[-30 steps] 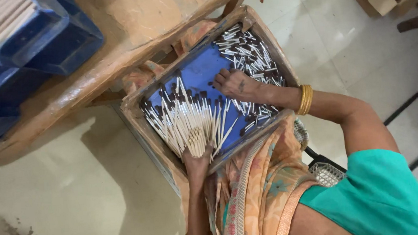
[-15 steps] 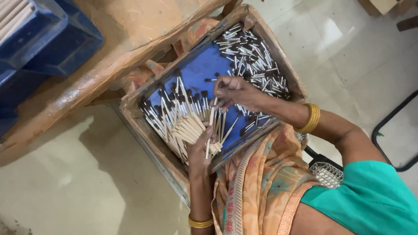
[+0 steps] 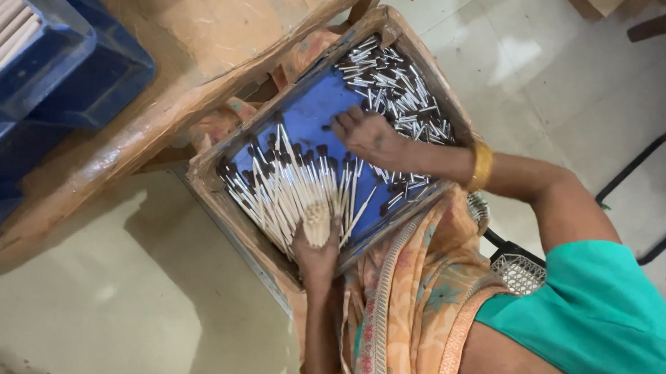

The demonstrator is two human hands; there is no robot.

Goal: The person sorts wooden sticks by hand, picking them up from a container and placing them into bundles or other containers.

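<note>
In the blue-lined tray point(image 3: 309, 115) on my lap, my left hand point(image 3: 317, 249) is closed around a fanned bundle of sticks point(image 3: 294, 185) at its near edge. My right hand point(image 3: 368, 135), fingers spread, presses the loose sticks point(image 3: 396, 83) toward its far corner.

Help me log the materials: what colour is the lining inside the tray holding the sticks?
Blue; the tray lining shows clearly in the head view, between the sticks.

Your left hand point(image 3: 318, 253) hides the gathered ends of the fanned white sticks point(image 3: 295, 189); the blue crate point(image 3: 40, 66) and black chair frame point(image 3: 657, 190) run off the picture's edges.
</note>
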